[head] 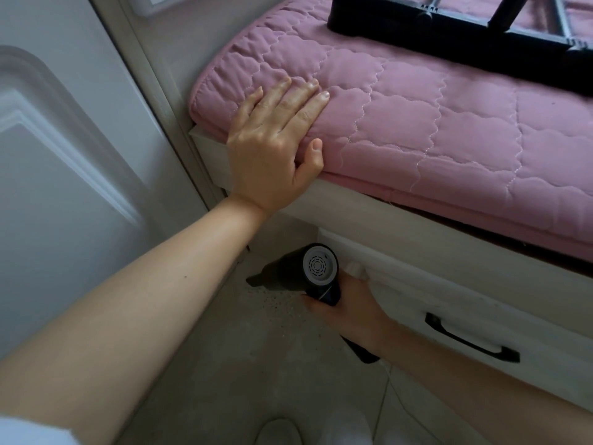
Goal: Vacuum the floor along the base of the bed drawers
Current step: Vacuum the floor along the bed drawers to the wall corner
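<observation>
bed: white frame ran diagonally across the view, wedged into the corner by the door; the floor strip along its base was the work zone.
mattress: pink quilted pad on top, its corner overhanging the frame. Served as the brace point.
door: white panelled, close on the left, boxing the corner in. Likely why the person crouched and went in low.
floor: grey, with visible specks just behind the nozzle. Judged: corner not finished yet.
rack: black frame lying on the mattress, well apart from both hands. Not part of the job.
drawer: white front under the frame, black handle untouched. Drawer looked closed, so only the base line needed cleaning.
left hand: flat on the mattress corner, fingers straight, thumb over the edge. Grip was apart, holding nothing; judged as body support while leaning down.
right hand: low beside the drawer, grip clamped round the vacuum's handle.
vacuum: small black handheld, white vent end facing up, nozzle angled down-left toward the floor in the bed/door corner. Whether the nozzle touched the floor: couldn't tell.
cord: thin white line trailing from the handle end across the floor.
</observation>
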